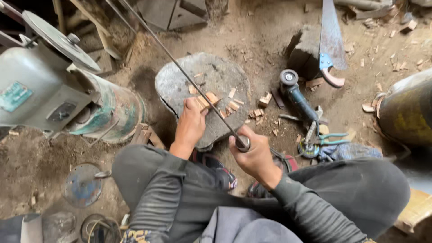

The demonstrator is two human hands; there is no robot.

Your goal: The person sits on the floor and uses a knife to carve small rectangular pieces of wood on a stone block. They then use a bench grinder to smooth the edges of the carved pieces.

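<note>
Metal rod [180, 67] in right hand [256, 155], over stump [180, 83]

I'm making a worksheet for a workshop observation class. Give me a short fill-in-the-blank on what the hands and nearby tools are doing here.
1. The right hand grips the end of a long metal ____.
2. The left hand holds a small wooden piece on a flat ____ slab.
3. The angle grinder lies on the ground to the person's ____.
4. A handsaw leans on a block, its ____ pointing down.

Missing words: rod; stone; right; handle
</note>
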